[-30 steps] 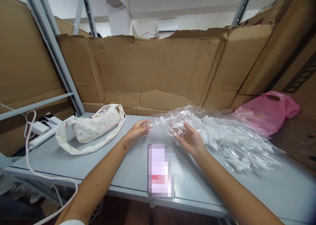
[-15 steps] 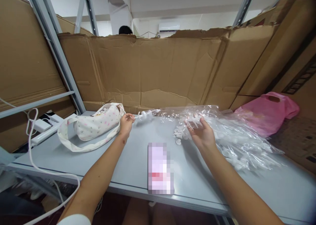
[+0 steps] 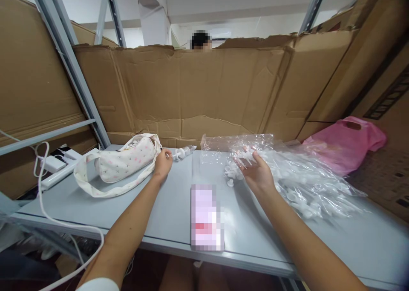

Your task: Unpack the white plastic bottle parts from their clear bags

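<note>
My left hand (image 3: 163, 162) is closed in a pinch at the plunger end of a clear syringe (image 3: 183, 153), which points right along the back of the table. Printed marks show faintly on its barrel. My right hand (image 3: 259, 174) is turned palm up, its fingers curled around several white plastic pieces (image 3: 246, 154). Clear film partly covers its fingertips. Beside and beneath it, loose white flanged pieces (image 3: 231, 171) spill from the mouth of a large clear plastic bag (image 3: 306, 184). More long white pieces fill that bag.
A phone (image 3: 206, 218) lies near the front edge of the grey table (image 3: 134, 210). A patterned fabric bag (image 3: 128, 159) sits left, near a power strip (image 3: 68, 167) and white cable. A pink bag (image 3: 345, 146) is at right. Cardboard (image 3: 204, 90) walls the back; a person's head shows above.
My left hand has drawn the syringe left, away from the clear bag. The right hand has shifted slightly left. Behind the cardboard, the person's head has moved right.
</note>
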{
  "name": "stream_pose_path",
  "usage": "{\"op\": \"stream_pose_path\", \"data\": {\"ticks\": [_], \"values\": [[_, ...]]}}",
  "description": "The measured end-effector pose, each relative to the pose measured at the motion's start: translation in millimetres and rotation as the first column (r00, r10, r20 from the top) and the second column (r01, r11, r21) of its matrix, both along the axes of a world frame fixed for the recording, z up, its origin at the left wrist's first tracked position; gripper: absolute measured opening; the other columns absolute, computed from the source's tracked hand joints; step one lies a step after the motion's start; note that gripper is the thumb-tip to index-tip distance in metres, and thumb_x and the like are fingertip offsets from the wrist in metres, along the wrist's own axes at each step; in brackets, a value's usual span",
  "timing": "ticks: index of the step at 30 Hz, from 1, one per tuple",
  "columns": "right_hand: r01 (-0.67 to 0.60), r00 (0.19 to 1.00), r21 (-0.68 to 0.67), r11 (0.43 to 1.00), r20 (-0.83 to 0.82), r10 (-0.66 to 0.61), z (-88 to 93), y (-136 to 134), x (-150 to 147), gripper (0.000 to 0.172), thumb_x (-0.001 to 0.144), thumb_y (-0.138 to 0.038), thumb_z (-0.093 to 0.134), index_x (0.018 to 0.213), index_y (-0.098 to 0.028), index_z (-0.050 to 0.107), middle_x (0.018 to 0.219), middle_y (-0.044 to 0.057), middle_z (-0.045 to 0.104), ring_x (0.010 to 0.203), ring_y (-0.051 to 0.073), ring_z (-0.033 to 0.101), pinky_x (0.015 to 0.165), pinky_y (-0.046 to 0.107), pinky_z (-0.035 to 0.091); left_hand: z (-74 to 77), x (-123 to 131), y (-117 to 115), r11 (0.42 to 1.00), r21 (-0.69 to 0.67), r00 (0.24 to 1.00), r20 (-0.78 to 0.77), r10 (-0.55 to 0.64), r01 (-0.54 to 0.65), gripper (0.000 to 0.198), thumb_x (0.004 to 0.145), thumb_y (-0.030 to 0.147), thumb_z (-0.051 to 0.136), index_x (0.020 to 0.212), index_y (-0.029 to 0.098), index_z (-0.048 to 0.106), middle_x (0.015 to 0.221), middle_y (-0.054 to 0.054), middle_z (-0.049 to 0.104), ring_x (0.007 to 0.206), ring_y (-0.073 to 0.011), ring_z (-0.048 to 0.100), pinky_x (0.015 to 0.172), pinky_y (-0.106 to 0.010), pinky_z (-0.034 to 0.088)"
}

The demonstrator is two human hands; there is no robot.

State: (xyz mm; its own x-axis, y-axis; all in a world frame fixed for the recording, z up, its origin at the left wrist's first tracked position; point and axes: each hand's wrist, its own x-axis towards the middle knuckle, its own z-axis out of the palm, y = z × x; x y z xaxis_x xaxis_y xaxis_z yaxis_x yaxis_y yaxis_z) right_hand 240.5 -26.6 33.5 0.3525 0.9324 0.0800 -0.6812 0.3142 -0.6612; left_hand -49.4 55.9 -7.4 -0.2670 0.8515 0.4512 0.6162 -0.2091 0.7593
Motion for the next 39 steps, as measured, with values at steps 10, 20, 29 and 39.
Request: {"op": "stream_pose_path", "data": {"ticks": [10,20,29,39], "values": [[-0.037,0.996,0.019,0.999,0.077,0.036,-3.8,-2.0,-3.6,0.025,0.072,-0.022,0.065,0.095,-0.028,0.058,0.100,-0.004,0.066,0.084,0.016,0.067,0.074,0.034,0.059,10.0,12.5,-14.8,0.966,0.208,0.979,0.106,-0.176,0.151,0.014,0.065,0.009,0.059,0.071,0.021,0.061,0.082,-0.005,0.059,0.091,-0.0218,0.054,0.091,-0.033,0.037],[-0.110,0.974,0.010,0.994,0.200,0.106,-5.9,-8.0,-17.6,0.033,0.069,-0.029,0.071,0.099,-0.029,0.060,0.111,-0.002,0.065,0.082,0.015,0.067,0.073,0.035,0.058,23.0,53.0,-49.9,0.691,-0.106,0.517,0.745,-0.421,0.715,0.031,0.078,0.032,0.061,0.103,0.014,0.060,0.113,-0.014,0.061,0.099,-0.0201,0.061,0.092,-0.035,0.045],[-0.240,0.935,0.046,0.970,0.279,0.218,-0.1,-15.8,-19.5,0.047,0.069,-0.033,0.072,0.113,-0.030,0.056,0.119,0.000,0.061,0.096,0.019,0.065,0.078,0.033,0.056,18.0,50.0,-45.6,0.609,-0.200,0.463,0.830,-0.310,0.767,0.024,0.074,0.023,0.067,0.094,0.013,0.060,0.100,-0.014,0.066,0.092,-0.0182,0.064,0.092,-0.034,0.046],[-0.243,0.931,0.063,0.968,0.296,0.214,-4.5,-14.7,-21.9,0.056,0.069,-0.027,0.073,0.120,-0.037,0.053,0.132,-0.002,0.053,0.105,0.013,0.061,0.094,0.029,0.048,13.1,48.4,-41.4,0.664,-0.162,0.412,0.880,-0.238,0.730,0.021,0.072,0.020,0.068,0.076,0.017,0.047,0.109,-0.014,0.065,0.086,-0.0179,0.066,0.087,-0.034,0.049]]}}
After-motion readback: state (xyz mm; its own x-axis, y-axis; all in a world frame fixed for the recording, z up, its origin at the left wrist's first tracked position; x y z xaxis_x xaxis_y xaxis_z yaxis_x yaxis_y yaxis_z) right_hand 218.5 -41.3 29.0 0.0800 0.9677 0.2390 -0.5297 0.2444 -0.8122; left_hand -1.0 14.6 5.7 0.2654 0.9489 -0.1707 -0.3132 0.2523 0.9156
